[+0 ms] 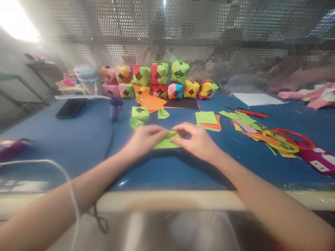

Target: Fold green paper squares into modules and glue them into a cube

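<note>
A folded green paper point(166, 142) is between my two hands, low over the blue table. My left hand point(146, 138) is closed on its left side, fingers pressed together. Opposite it, my right hand point(195, 140) pinches the right part with thumb and fingers. Just beyond my left hand lie a green folded paper unit point(140, 114) and a smaller green folded piece point(163, 113). Square sheets in green and orange point(207, 119) are stacked beyond my right hand.
Folded paper balls point(141, 75) stand in two rows at the back. Orange sheets point(151, 103) lie before them. Paper strips point(244, 120), yellow-handled scissors point(281, 143) and red handles point(295, 134) are right. A glue gun point(114, 108), phone point(70, 108) and white cable point(65, 174) are left.
</note>
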A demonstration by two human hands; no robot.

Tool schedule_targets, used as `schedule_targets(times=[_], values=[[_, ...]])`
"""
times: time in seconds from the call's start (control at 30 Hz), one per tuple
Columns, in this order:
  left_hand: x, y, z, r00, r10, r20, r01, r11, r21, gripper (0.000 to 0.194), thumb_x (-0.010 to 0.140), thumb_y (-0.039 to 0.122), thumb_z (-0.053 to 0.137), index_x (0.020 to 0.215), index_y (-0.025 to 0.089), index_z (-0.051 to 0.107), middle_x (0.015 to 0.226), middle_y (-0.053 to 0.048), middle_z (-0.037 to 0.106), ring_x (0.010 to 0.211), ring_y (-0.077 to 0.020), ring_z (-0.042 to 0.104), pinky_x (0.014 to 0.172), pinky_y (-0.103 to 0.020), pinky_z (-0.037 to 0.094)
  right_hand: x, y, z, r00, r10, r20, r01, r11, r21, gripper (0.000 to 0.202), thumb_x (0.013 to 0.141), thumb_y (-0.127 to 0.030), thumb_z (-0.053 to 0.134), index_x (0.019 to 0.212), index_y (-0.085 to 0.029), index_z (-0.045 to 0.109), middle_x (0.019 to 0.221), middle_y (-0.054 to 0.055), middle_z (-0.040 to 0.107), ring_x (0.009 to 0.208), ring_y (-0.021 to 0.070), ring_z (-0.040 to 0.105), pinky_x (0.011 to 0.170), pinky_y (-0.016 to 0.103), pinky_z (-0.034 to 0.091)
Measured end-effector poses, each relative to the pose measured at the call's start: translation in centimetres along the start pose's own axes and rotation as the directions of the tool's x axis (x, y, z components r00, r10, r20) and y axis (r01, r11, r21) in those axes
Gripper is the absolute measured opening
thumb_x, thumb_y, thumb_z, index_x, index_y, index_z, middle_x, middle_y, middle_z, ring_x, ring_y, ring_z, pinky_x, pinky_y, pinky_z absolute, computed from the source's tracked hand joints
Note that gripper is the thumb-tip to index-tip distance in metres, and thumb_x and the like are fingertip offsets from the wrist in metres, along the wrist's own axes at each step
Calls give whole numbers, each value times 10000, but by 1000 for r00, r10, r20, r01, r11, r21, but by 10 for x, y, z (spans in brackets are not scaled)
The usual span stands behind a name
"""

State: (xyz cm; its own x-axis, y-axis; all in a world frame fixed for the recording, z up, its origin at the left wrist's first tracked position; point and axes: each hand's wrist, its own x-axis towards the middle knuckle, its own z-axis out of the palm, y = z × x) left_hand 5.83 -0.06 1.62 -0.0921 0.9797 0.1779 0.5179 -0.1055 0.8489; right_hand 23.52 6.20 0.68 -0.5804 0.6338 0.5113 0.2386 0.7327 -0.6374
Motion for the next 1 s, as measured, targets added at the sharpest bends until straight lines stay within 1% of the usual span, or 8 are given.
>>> schedule_targets(times=[0.1,0.17,0.27,0.4,0.47,0.6,0.8,1.0], values=[[0,2,-1,1000,11,-7,-11,1000,5,286,798,401,576,807,156,724,854,-47,720,801,-184,615,722,-278,453,1,-2,0,1000,14,8,-14,1000,16,83,792,-249,627,809,-169,640,725,9,630,612,110,546,593,244,456],[-1,3,-1,1000,12,2,-12,1000,13,287,800,398,572,806,153,722,848,-48,718,791,-181,612,718,-277,454,1,-3,-1,1000,10,13,-11,999,35,94,816,-245,597,777,-170,637,710,10,634,615,110,551,579,236,446],[-3,4,-2,999,11,44,-11,1000,13,299,801,406,570,823,149,722,851,-51,719,786,-181,612,712,-276,456,0,-5,-2,1000,1,6,-1,998,57,127,836,-217,561,738,-174,630,692,8,644,626,114,563,571,232,440],[-3,3,0,996,19,87,-18,1000,-8,318,797,428,583,912,168,726,911,-51,723,827,-189,620,741,-280,458,0,-8,-4,1000,-14,2,14,999,51,150,833,-202,555,710,-173,635,676,7,643,629,118,567,595,242,448],[-3,1,1,996,20,81,-18,1000,-24,313,799,430,583,891,169,731,911,-51,725,834,-192,620,748,-280,456,0,-9,-4,1000,8,22,-9,997,76,141,827,-211,564,718,-173,646,677,6,649,625,117,570,588,241,452],[-1,-2,2,999,-2,44,5,999,-52,306,802,425,580,831,159,728,879,-47,723,811,-185,614,713,-271,446,0,-9,-4,993,100,65,-107,986,127,111,802,-235,586,756,-169,662,681,4,665,609,113,566,565,233,454],[-3,0,2,996,-25,90,29,999,-43,329,796,453,579,815,162,732,822,-34,713,736,-160,594,638,-253,418,0,-9,-4,988,141,55,-148,978,144,131,777,-228,569,690,-164,643,625,-1,635,585,106,534,545,225,438],[-4,0,2,994,-11,106,15,999,-31,325,798,442,579,790,156,733,813,-29,715,728,-156,590,638,-252,419,0,-8,-2,979,190,73,-202,956,212,124,751,-235,570,678,-159,634,622,3,636,567,107,529,527,229,429]])
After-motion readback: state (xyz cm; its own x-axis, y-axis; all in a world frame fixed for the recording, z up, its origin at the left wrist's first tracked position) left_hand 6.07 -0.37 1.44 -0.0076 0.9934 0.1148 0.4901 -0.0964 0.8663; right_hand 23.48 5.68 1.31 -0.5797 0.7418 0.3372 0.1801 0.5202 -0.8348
